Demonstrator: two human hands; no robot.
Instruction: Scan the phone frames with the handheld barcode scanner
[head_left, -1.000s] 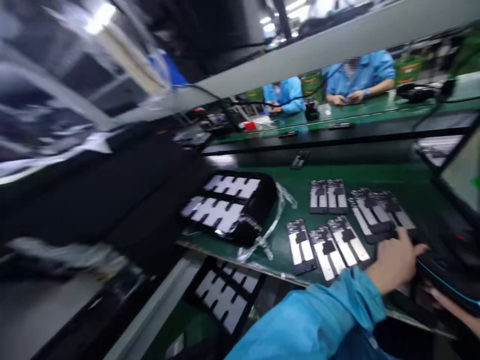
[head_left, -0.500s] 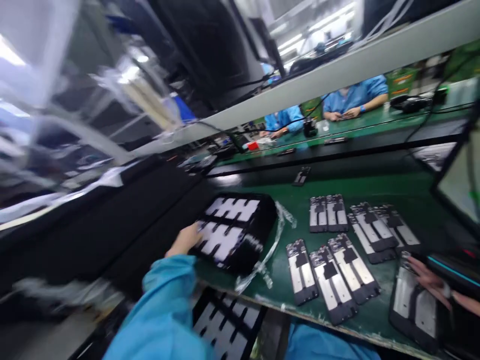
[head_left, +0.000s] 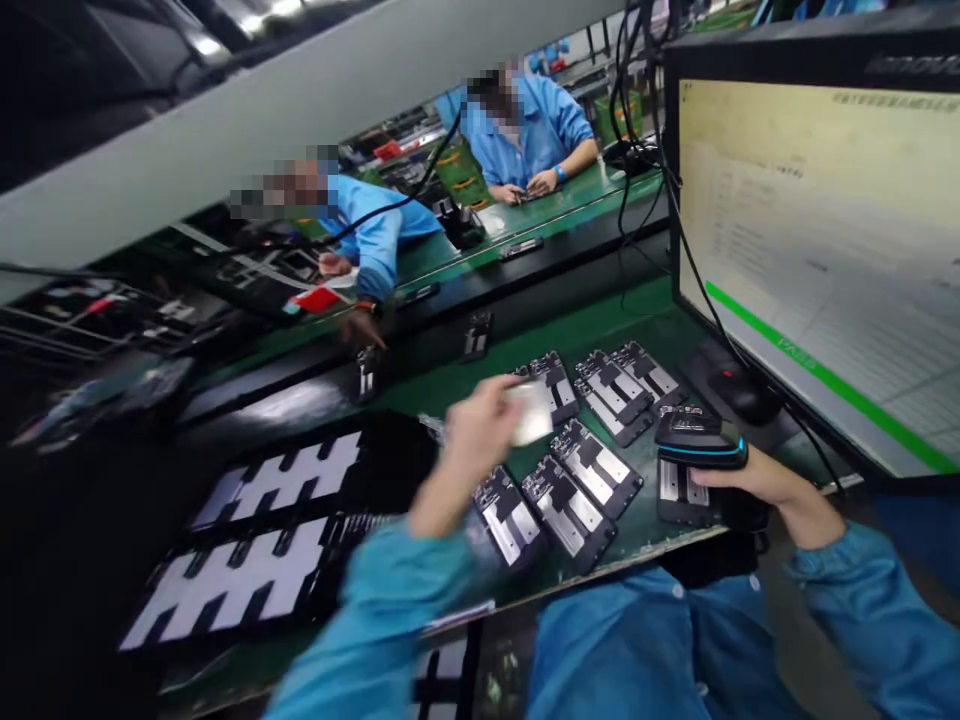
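Observation:
My left hand (head_left: 476, 432) is closed on a pale flat piece (head_left: 533, 413), blurred by motion, above the rows of phone frames. Below it on the green bench lie several phone frames (head_left: 570, 515), black with silver plates and circuit parts at the top end. On the right, my right hand (head_left: 739, 476) grips a black barcode scanner (head_left: 701, 445) with a glowing blue strip. Directly under the scanner is another phone frame (head_left: 675, 508), partly covered by it. A black foam tray (head_left: 375, 480) with pale slotted compartments stands left of my left hand.
A monitor (head_left: 817, 250) with a green bar showing PASS stands at the right, a black mouse (head_left: 742, 393) before it. A co-worker's hand (head_left: 364, 325) reaches over the dark conveyor strip (head_left: 300, 395) by a phone frame. Another person (head_left: 525, 140) sits opposite. A cable hangs at the right.
My view has swung right. My left hand has left the foam tray and now holds the pale piece over the frames. A co-worker's arm has stretched toward the conveyor.

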